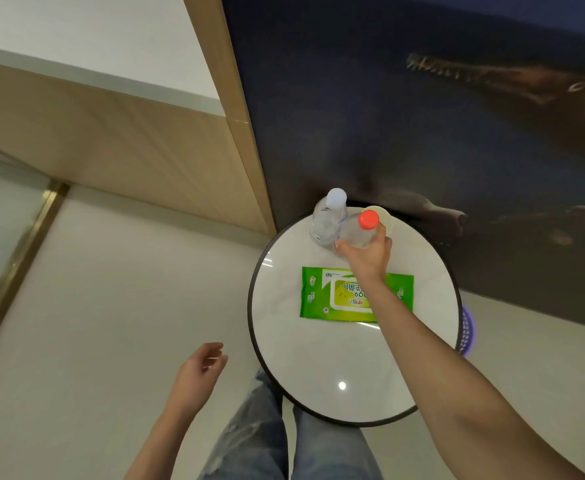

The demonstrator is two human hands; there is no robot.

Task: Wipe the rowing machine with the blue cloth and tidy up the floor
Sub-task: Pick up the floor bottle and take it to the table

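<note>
Round white side table (318, 358) against the dark wall; right hand (367, 252) wrapped around red-capped bottle (362, 230), parking it beside white-capped bottle (329, 220), likely as floor tidying; left hand (197, 372) loosely open, empty.

This is looking like an indoor room in a home or perhaps a small private gym; the view is too narrow to be sure. Pale glossy floor tiles (117, 306) are reflecting ceiling light, and light wood panelling (128, 157) is lining the wall. A large dark mural (422, 133) showing a crocodile is covering the adjoining wall. A round white side table (318, 358) is carrying everyday items: two plastic bottles (329, 220) and a green wet-wipe pack (322, 292).
</note>
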